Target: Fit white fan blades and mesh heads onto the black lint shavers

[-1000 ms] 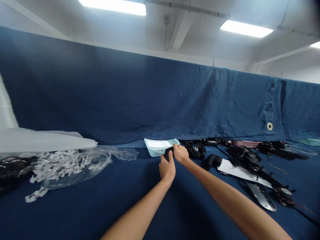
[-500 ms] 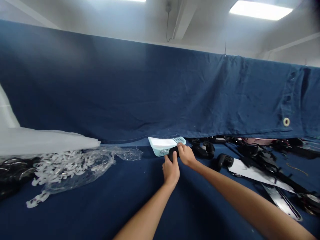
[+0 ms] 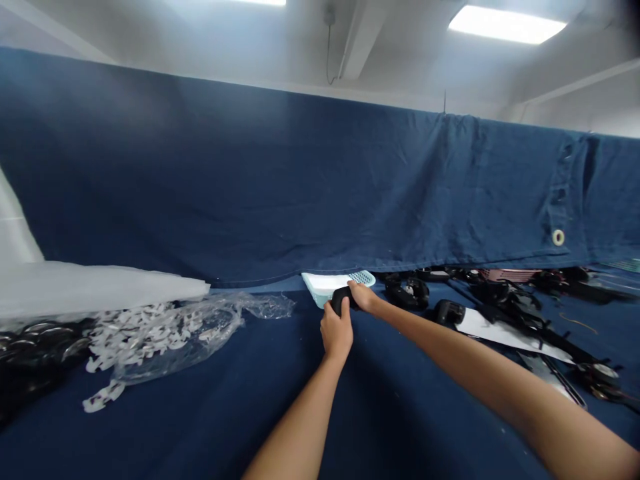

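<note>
A rounded black part (image 3: pixel 341 301), whose exact kind I cannot make out, is between my two hands above the blue cloth. My left hand (image 3: pixel 337 332) is closed around its lower left side, thumb up. From the right, my right hand (image 3: pixel 361 295) grips its other end, and its fingers cover much of that side. Just behind the hands sits a light blue plastic basket (image 3: pixel 315 295) with a white sheet inside; the hands hide part of its front.
On the left lie a clear plastic bag (image 3: pixel 200 340) with many white plastic pieces (image 3: pixel 145 333), black round parts (image 3: pixel 37 347) and white sheeting (image 3: pixel 100 287). Black assemblies (image 3: pixel 505 300), a white strip (image 3: pixel 510 333) and a pink basket (image 3: pixel 507 275) are on the right. A blue curtain (image 3: pixel 300 180) hangs behind.
The view has turned slightly right, so the side objects shift in the frame. Both hands keep hold of the black part, with the right hand a little higher and further left in the picture.
</note>
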Demonstrator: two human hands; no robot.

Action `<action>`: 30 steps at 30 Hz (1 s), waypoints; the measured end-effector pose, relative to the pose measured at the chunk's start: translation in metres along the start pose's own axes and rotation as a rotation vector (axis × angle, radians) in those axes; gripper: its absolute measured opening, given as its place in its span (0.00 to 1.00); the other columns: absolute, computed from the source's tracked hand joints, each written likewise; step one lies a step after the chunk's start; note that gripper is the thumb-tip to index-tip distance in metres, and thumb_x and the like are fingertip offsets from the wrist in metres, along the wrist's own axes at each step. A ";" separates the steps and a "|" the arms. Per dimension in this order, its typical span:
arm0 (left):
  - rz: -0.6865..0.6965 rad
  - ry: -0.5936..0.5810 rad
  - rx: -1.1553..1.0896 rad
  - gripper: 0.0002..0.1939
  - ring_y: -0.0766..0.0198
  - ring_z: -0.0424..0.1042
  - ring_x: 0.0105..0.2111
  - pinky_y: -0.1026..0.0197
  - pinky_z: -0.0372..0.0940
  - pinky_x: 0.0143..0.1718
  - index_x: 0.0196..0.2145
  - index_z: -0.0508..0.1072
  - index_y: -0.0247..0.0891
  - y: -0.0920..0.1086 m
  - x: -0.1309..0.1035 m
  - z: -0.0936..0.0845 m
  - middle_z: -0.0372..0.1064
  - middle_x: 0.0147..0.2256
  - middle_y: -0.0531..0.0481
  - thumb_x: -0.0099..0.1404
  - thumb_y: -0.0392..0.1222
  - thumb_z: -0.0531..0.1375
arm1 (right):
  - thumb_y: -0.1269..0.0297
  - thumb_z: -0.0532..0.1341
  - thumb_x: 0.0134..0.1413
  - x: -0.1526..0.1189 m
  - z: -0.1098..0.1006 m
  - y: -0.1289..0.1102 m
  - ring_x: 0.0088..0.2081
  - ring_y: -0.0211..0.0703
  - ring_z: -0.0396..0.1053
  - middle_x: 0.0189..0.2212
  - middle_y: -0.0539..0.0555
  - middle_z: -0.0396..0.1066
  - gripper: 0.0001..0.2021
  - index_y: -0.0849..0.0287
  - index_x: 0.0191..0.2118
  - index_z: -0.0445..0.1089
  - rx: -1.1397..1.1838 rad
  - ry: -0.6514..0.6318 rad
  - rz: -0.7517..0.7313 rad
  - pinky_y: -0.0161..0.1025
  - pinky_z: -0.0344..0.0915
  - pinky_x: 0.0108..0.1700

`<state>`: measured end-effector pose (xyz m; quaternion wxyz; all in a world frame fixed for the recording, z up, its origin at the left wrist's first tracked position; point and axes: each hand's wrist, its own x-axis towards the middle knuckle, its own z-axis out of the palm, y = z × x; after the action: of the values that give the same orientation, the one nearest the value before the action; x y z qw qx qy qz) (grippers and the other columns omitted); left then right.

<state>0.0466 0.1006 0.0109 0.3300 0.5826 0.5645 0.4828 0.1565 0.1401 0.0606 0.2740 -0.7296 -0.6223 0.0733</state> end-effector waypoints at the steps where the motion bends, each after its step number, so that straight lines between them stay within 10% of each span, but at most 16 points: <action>1: -0.029 -0.016 -0.027 0.16 0.56 0.72 0.45 0.48 0.69 0.46 0.52 0.68 0.36 -0.002 0.004 -0.001 0.68 0.50 0.43 0.70 0.45 0.59 | 0.62 0.60 0.64 0.002 0.000 -0.002 0.45 0.47 0.73 0.50 0.57 0.70 0.14 0.60 0.53 0.67 -0.005 -0.011 0.011 0.48 0.72 0.45; 12: -0.283 -0.227 -0.516 0.16 0.58 0.73 0.41 0.52 0.72 0.41 0.52 0.68 0.35 -0.013 0.013 -0.012 0.69 0.47 0.44 0.70 0.46 0.58 | 0.61 0.60 0.65 -0.007 0.019 -0.044 0.46 0.48 0.72 0.50 0.57 0.70 0.14 0.60 0.52 0.68 -0.094 0.002 0.002 0.50 0.71 0.47; 20: -0.330 -0.620 -0.845 0.16 0.58 0.73 0.41 0.52 0.71 0.41 0.51 0.69 0.35 -0.011 0.007 -0.012 0.70 0.47 0.44 0.70 0.46 0.58 | 0.61 0.60 0.64 -0.019 0.005 -0.055 0.48 0.49 0.71 0.51 0.57 0.69 0.14 0.60 0.52 0.68 -0.186 -0.005 -0.117 0.51 0.70 0.48; 30: -0.476 -0.985 -0.840 0.17 0.62 0.74 0.36 0.55 0.71 0.37 0.47 0.71 0.34 -0.020 -0.004 -0.003 0.72 0.42 0.46 0.70 0.50 0.57 | 0.60 0.60 0.65 -0.053 -0.017 -0.007 0.46 0.47 0.72 0.49 0.56 0.71 0.12 0.59 0.50 0.69 -0.279 -0.077 -0.058 0.50 0.71 0.47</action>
<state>0.0372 0.0990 -0.0079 0.8428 0.4170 0.2265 0.2539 0.1464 0.0848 0.0654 0.1478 -0.7391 -0.6572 0.0063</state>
